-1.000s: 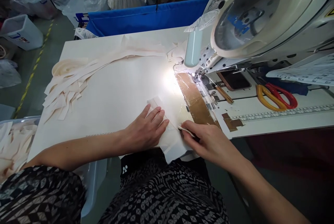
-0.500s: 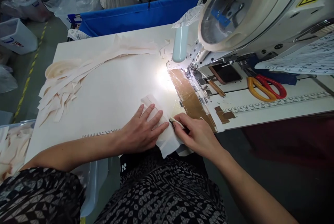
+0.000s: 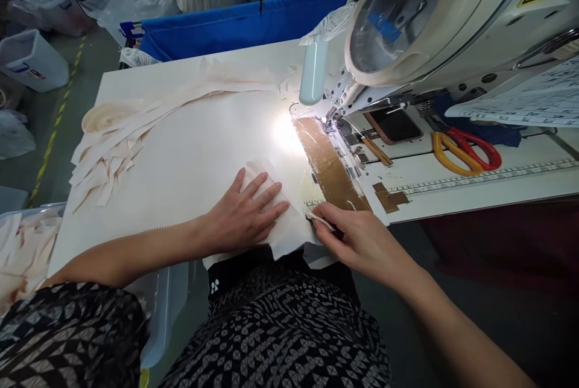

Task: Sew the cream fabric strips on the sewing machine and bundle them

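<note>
Pale cream fabric [image 3: 288,232] lies at the table's front edge, its lower corner hanging over towards my lap. My left hand [image 3: 244,213] rests flat on this cloth with fingers spread, pressing it to the tabletop. Close by on the right, my right hand [image 3: 357,237] is closed, thumb and forefinger pinching a small pale piece with a dark tip [image 3: 311,216] at the fabric's right edge. Whether that piece is a tool or part of the cloth is unclear. Brown tape [image 3: 332,168] covers the table just beyond my right hand.
A sewing machine [image 3: 407,20] stands at the right. Near it lie an orange-handled screwdriver [image 3: 377,151], a phone [image 3: 395,124] and scissors with yellow and red handles [image 3: 456,155]. Pale fabric strips [image 3: 120,146] spread over the table's left side. A bin of scraps [image 3: 27,255] stands below.
My right hand has moved a little to the right with the pinched piece, away from my left hand. My left hand stays flat, shifted slightly left. The cloth between them looks flatter.
</note>
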`<state>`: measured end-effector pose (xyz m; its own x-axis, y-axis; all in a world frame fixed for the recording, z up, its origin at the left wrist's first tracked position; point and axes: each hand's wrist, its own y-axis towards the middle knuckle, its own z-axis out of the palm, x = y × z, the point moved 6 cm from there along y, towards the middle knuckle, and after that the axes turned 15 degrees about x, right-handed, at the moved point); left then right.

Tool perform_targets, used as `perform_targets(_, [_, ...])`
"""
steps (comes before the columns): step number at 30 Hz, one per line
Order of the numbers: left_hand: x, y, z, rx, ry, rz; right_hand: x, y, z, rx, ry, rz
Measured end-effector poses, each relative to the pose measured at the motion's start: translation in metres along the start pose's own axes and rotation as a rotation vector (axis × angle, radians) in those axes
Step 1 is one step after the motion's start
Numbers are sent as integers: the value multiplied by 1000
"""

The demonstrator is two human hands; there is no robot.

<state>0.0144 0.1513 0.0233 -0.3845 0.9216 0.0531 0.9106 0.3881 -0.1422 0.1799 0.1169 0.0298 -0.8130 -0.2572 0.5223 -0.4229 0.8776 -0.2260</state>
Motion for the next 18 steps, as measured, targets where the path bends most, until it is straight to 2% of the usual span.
perform_targets(3, [1, 5, -5, -51, -16, 4, 1, 6, 3, -69, -36, 36])
perform_targets(7, [-16, 6, -3, -130, -6, 118, 0, 6, 8, -143, -9, 74])
perform_targets(10, [-22, 4, 2, -165, 32, 112, -3, 1, 9, -202, 69, 89])
perform_targets(14, [-24, 3, 7, -119, 42, 120, -5, -3, 10, -258, 111, 116])
perform_targets(18, [-23, 3, 8, -76, 40, 136, -4, -3, 13, -253, 80, 117])
